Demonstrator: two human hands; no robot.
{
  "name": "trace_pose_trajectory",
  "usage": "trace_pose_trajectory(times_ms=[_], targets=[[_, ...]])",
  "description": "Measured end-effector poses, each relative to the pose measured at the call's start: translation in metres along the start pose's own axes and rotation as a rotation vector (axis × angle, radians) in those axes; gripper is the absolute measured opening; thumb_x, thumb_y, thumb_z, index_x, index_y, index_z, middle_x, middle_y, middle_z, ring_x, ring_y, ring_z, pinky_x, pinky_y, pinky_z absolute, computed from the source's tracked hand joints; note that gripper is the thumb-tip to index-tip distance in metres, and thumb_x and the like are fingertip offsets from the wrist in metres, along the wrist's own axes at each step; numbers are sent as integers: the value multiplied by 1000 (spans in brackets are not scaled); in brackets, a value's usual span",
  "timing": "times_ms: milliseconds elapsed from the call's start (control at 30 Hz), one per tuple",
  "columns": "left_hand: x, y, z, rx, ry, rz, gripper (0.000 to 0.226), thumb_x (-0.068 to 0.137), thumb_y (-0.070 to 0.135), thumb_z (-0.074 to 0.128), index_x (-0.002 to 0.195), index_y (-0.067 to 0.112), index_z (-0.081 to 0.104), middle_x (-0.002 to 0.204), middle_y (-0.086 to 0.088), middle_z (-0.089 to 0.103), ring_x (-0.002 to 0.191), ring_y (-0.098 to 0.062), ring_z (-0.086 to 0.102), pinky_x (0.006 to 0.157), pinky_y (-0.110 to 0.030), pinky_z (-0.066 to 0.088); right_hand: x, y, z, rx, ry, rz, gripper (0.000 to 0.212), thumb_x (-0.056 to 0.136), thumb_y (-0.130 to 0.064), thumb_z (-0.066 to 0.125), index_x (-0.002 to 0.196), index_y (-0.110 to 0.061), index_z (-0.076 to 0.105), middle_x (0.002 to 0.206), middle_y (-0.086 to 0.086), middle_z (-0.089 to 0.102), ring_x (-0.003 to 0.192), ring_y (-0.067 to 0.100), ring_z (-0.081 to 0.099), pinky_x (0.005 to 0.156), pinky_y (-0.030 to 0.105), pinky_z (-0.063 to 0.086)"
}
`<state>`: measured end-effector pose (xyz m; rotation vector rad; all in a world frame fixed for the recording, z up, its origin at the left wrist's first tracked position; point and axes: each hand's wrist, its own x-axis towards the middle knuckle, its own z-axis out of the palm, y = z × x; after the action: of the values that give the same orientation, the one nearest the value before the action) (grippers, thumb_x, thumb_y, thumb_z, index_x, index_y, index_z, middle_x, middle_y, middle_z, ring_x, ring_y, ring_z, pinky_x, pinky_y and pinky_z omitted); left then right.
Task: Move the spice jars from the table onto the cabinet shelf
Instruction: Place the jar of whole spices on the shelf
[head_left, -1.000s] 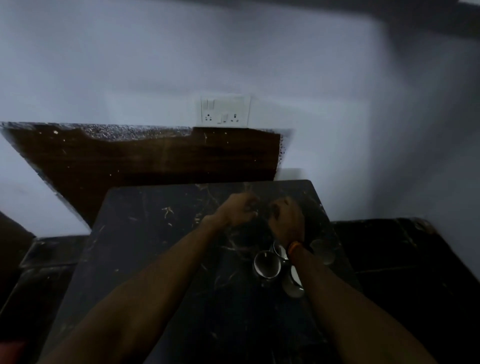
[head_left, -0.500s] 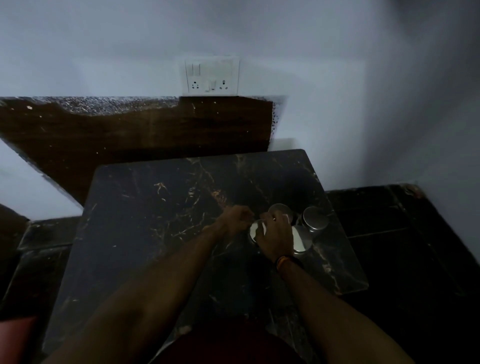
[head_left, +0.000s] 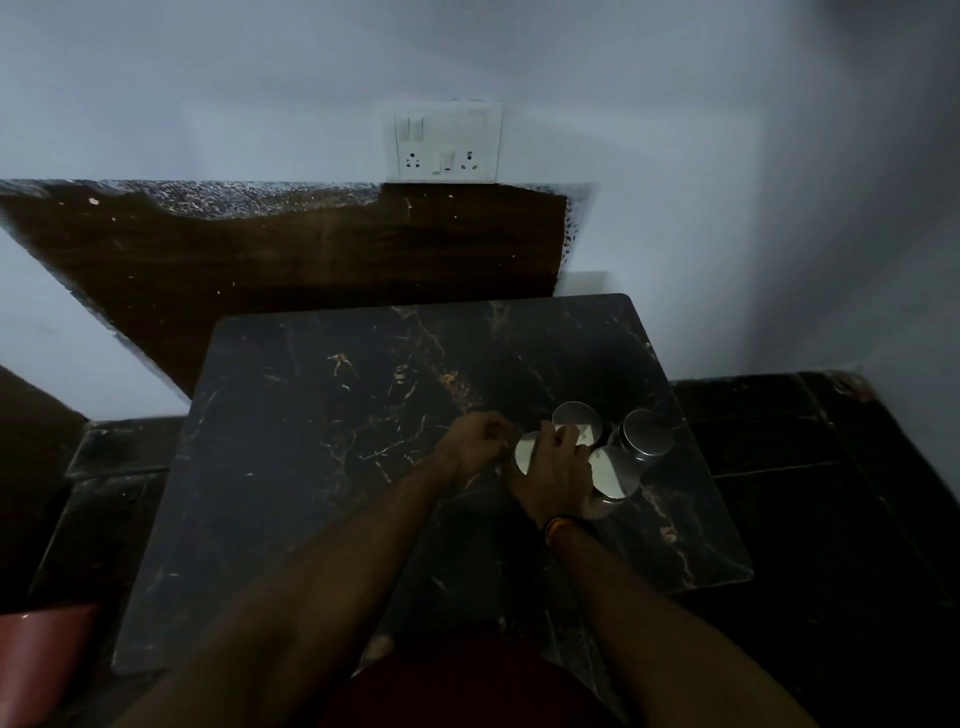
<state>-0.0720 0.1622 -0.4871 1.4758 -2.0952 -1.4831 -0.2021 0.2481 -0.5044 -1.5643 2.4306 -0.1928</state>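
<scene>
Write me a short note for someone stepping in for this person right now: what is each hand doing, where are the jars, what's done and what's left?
Left hand: fingers curled, beside the leftmost jar; the dim picture does not show whether it has a grip on it.
Right hand: lies over the jar cluster, fingers reaching to the far jar; grip unclear.
Jars: four silver-lidded spice jars stand close together on the right part of the dark marble table, including the right jar and near jar.
Done: none shelved as far as this view shows.
Left: lift all four and carry them to the cabinet shelf, which is out of view.
</scene>
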Motion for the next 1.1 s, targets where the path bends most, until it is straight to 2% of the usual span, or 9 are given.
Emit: trace_pose_trajectory(times_ms=[100,300,367,467,567,633,800,967,1100], targets=[[-3,-1,-7,14,-2,-19,27,97,9,59,123,13,64,108,4,64,93,-4,59,69,-11,44,-1,-7,-2,-50,2,23,80,83,-62,63,142,-16,36,143,13,36,120,35,46,96,44,48],[-11,-9,-16,-63,41,-72,31,97,7,57,127,10,62,116,-8,68,107,-20,64,91,-33,53,-2,-19,-2,-142,27,-6,74,83,-65,59,135,-13,45,133,12,42,113,29,49,94,38,44],[-14,-13,-18,-135,48,-101,29,98,7,56,126,10,61,114,-8,67,105,-21,65,89,-35,54,-1,-23,0,-125,38,-20,71,82,-64,61,130,-14,49,131,13,44,112,29,49,93,39,46],[-19,-20,-18,-314,96,-167,22,102,13,51,120,14,63,108,-3,66,95,-18,63,74,-31,53,5,-30,-3,-49,16,-28,70,75,-62,68,127,-19,50,129,12,48,114,32,48,94,45,45],[-24,-28,-19,-536,203,-269,16,103,18,48,106,18,64,105,-6,66,89,-14,64,73,-30,53,20,-37,-16,178,-60,-39,70,68,-54,76,126,-26,50,130,8,49,119,31,46,96,47,46],[-26,-31,-21,-696,244,-342,21,104,28,46,107,17,64,107,-9,69,88,-15,67,71,-30,54,32,-41,-28,360,-103,-84,71,66,-49,81,127,-30,51,131,5,48,120,27,45,97,43,46],[-27,-32,-26,-1152,126,-465,52,100,58,38,124,17,59,125,-20,64,113,-37,64,97,-54,54,48,-56,-57,724,-167,-241,71,67,-27,87,131,-29,56,133,-5,54,122,16,50,103,41,47],[-32,-18,-42,-1461,81,-323,55,96,48,48,137,10,53,135,-27,56,122,-43,58,100,-53,52,60,-66,-75,976,-223,-270,66,74,-7,78,133,-30,57,137,-9,55,127,10,49,109,42,44],[-39,-9,-49,-1556,56,-184,51,96,37,53,139,10,52,140,-28,50,129,-45,51,102,-55,49,68,-66,-83,1152,-220,-259,63,76,-12,72,135,-26,56,138,-5,56,125,12,53,103,39,48]])
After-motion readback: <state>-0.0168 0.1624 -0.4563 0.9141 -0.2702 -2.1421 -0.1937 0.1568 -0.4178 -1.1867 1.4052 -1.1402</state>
